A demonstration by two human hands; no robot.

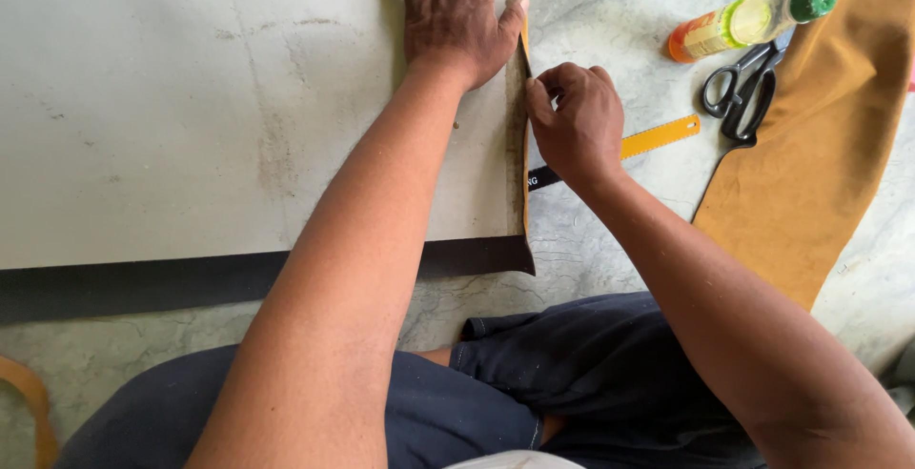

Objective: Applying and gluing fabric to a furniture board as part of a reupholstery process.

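We press our left hand (456,19) flat on the grey sheet (191,97), upper centre; our right hand (572,126), fingers curled, grips the yellow ruler (660,137); next calls for steady alignment.

Two hands: the left hand (456,13) and the right hand (572,121). One grey board (210,97), one yellow ruler (658,137), one pair of scissors (748,83), one bottle (748,19), one brown sheet (820,145) at right.

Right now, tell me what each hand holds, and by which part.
The left hand presses flat on the grey board, gripping nothing. The right hand is closed at the thin tan strip along the board's edge; its grip is hidden.
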